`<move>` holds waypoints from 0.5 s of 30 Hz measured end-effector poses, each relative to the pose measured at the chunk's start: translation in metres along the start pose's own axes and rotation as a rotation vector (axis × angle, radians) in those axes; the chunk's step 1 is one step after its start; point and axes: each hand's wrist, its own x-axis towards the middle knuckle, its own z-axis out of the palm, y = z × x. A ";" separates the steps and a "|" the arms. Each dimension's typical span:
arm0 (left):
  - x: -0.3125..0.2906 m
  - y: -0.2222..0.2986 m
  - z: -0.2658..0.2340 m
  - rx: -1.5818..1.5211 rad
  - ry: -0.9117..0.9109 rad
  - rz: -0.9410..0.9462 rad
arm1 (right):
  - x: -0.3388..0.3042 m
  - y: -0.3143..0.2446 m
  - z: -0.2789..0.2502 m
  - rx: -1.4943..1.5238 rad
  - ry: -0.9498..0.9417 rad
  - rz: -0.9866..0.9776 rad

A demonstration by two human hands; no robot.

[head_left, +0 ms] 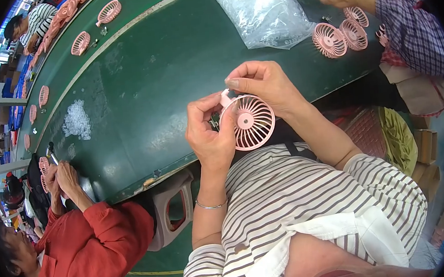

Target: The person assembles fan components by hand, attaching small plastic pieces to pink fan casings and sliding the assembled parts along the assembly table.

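Observation:
My left hand (212, 136) is closed around a round pink fan housing (267, 125) with slatted ribs and a small hub. Its thumb lies over the rim, and the fan's short neck points up and away from me. At that neck, my right hand (272, 84) pinches with thumb and forefinger; what sits between the fingertips is too small to make out. A small greenish part (214, 120), perhaps a circuit board, shows beside my left fingers. Both hands are above the near edge of the green table.
Across the green table (149, 87) lie a clear plastic bag (269, 13), a heap of small clear pieces (77, 121) and several pink fan housings (329, 40). A co-worker in red (99, 249) sits at left; a checkered sleeve (413, 32) reaches in at right.

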 end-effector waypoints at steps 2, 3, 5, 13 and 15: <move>0.001 -0.001 0.001 0.000 0.051 0.030 | -0.001 0.002 0.001 0.008 -0.001 -0.083; 0.001 -0.001 0.001 0.001 0.053 0.030 | -0.001 0.002 0.002 0.008 -0.004 -0.082; 0.001 0.001 0.001 0.040 0.048 0.050 | -0.002 0.001 0.002 -0.014 0.009 -0.086; 0.002 0.002 0.001 0.071 0.046 0.028 | -0.004 0.001 0.004 -0.002 0.037 -0.089; 0.004 0.002 0.000 0.100 0.037 0.002 | -0.003 0.002 0.003 0.005 0.046 -0.100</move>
